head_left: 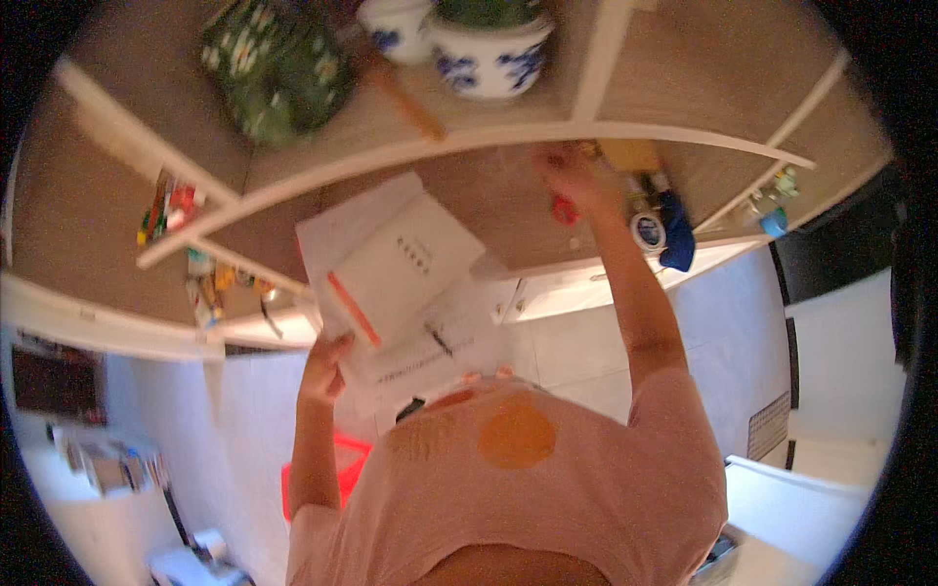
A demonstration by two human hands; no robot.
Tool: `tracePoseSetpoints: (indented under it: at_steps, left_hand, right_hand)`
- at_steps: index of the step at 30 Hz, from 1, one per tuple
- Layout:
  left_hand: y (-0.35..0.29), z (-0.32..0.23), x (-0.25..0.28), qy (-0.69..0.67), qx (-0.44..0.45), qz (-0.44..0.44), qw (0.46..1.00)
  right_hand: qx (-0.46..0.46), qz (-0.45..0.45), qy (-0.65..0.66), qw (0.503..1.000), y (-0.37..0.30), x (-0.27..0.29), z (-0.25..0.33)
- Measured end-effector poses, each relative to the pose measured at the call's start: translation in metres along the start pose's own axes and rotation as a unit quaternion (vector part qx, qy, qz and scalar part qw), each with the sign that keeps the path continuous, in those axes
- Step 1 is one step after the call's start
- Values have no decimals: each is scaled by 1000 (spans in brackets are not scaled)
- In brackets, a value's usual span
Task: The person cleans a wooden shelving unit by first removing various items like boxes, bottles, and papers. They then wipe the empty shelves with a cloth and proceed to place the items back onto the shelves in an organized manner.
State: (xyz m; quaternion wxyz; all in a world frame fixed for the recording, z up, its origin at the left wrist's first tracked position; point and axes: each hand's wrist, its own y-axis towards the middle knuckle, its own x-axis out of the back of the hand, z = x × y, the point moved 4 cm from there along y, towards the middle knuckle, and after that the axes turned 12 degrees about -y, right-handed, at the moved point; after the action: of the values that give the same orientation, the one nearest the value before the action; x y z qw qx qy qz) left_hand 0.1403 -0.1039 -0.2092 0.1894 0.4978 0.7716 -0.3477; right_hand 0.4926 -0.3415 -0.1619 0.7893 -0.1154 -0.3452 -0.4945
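Note:
My left hand point(327, 366) grips the near left edge of a stack of papers, its fingers closed on it. On top lies a white booklet point(420, 244) with an orange strip along one edge. Beneath it, printed sheets point(440, 342) stick out toward my body. The stack extends from the shelf compartment over its front edge. My right hand point(576, 181) reaches into the same compartment, farther right; motion blurs its fingers. Just below that hand is a small red ring-shaped thing point(564, 208), too blurred to name.
Right of my right arm are a round white-and-blue item point(648, 232) and a dark blue cloth-like thing point(677, 234). Blue-and-white pots point(489, 63) and a green flowered object point(274, 73) stand above. Small items crowd the left compartments point(210, 288). A red basket-like thing point(352, 459) is below.

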Motion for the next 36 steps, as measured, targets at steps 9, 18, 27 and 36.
tracePoseSetpoints:
  at_steps: [9,18,27,36]
  left_hand:
    - [42,26,-101,-44,172,177,968]
    - [45,96,-176,94,187,153,966]
    - [-6,120,-293,26,150,220,963]
    - [-45,50,-359,85,-3,57,995]
  right_hand:
    - [-172,-108,96,974,-190,113,-53]
    - [-237,-180,116,948,-287,175,-91]
    - [-233,-146,109,955,-305,244,-124]
    - [-161,-135,141,967,-310,279,-137]
